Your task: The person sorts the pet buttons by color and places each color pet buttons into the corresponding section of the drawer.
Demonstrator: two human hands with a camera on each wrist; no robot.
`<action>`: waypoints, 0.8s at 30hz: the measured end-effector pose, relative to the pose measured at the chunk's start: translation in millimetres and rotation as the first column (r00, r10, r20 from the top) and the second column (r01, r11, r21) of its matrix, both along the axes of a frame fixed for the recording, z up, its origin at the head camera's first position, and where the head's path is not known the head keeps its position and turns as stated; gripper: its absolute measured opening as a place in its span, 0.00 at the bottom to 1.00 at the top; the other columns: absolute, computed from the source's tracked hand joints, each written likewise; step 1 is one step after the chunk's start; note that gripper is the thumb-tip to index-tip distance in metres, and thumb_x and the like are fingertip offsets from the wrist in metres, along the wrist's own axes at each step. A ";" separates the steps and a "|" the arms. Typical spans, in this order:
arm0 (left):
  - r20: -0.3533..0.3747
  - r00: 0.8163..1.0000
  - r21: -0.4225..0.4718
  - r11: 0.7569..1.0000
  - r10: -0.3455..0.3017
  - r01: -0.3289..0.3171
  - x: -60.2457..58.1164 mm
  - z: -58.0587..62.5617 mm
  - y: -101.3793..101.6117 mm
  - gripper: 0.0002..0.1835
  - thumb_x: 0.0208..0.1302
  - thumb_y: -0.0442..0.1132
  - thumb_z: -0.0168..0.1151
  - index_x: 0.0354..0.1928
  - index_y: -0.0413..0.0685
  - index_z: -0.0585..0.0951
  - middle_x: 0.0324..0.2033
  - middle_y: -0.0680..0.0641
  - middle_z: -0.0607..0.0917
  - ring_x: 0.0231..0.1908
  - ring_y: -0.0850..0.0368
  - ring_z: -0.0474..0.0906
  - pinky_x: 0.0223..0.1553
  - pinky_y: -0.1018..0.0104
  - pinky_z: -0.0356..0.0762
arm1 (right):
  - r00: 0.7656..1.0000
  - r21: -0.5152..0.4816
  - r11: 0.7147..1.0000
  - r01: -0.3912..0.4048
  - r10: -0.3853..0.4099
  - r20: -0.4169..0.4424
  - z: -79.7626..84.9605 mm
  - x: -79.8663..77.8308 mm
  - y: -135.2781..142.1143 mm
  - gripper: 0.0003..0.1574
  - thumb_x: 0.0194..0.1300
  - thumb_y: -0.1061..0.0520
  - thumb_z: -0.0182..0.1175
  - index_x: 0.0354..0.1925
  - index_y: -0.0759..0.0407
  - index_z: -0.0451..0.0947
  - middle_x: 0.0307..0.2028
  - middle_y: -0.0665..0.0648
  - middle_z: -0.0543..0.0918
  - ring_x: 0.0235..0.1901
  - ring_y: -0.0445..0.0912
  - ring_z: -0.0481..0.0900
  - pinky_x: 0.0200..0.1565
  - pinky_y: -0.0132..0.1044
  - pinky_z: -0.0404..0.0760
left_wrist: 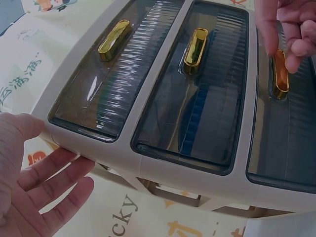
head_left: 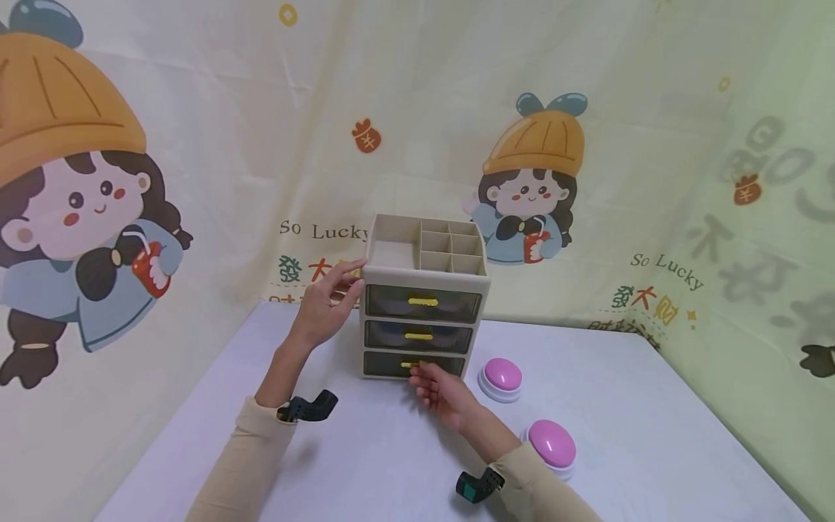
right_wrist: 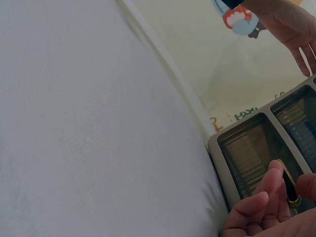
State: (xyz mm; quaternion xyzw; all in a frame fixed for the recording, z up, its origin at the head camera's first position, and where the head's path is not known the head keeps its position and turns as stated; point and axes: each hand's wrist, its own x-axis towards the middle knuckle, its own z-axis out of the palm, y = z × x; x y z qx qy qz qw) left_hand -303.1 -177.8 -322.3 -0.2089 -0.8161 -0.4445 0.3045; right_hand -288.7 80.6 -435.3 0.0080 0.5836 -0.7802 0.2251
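A beige desktop drawer organizer (head_left: 424, 278) stands upright on the table, with three dark see-through drawers and gold handles. My left hand (head_left: 322, 308) is at its upper left side, with thumb and fingertips touching the frame near the top edge. In the left wrist view those fingers spread along the side wall. Low at the front, my right hand (head_left: 450, 399) pinches the gold handle (left_wrist: 281, 79) of the bottom drawer (head_left: 385, 362) between thumb and fingers. All three drawers sit flush in the frame. Something blue shows through the middle drawer (left_wrist: 217, 113).
Two pink-topped round push buttons with white bases, a far one (head_left: 503, 375) and a near one (head_left: 552, 444), stand right of the organizer. Its top tray (head_left: 398, 254) has one large compartment and several small ones. A printed cloth (head_left: 417, 87) hangs behind the white table (head_left: 365, 464).
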 end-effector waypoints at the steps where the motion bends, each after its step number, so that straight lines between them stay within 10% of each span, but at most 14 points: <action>1: 0.000 1.000 0.000 1.000 0.000 0.000 -0.1 0.1 0.1 0.22 0.75 0.41 0.60 0.68 0.56 0.77 0.44 0.42 0.89 0.40 0.51 0.86 0.44 0.55 0.84 | 1.000 0.004 1.000 -0.002 0.002 -0.003 -0.3 -1.1 0.0 0.17 0.77 0.49 0.55 0.44 0.59 0.84 0.33 0.48 0.87 0.31 0.39 0.77 0.34 0.28 0.72; 15: 0.005 1.000 0.004 1.000 0.003 -0.003 3.2 -0.2 -0.9 0.22 0.75 0.41 0.60 0.69 0.55 0.76 0.45 0.41 0.88 0.41 0.49 0.86 0.45 0.54 0.83 | 0.999 0.064 0.997 0.031 -0.029 -0.031 0.0 -3.4 -3.0 0.20 0.75 0.49 0.58 0.48 0.64 0.83 0.30 0.47 0.87 0.28 0.37 0.76 0.32 0.28 0.71; 24: 0.001 1.000 0.000 1.000 -0.002 0.002 2.3 0.7 0.4 0.22 0.74 0.41 0.61 0.68 0.55 0.77 0.45 0.41 0.89 0.41 0.49 0.86 0.45 0.54 0.84 | 0.999 0.098 0.995 -0.029 0.032 -0.036 4.8 29.6 6.0 0.26 0.76 0.47 0.57 0.54 0.69 0.80 0.30 0.46 0.86 0.29 0.37 0.76 0.33 0.28 0.71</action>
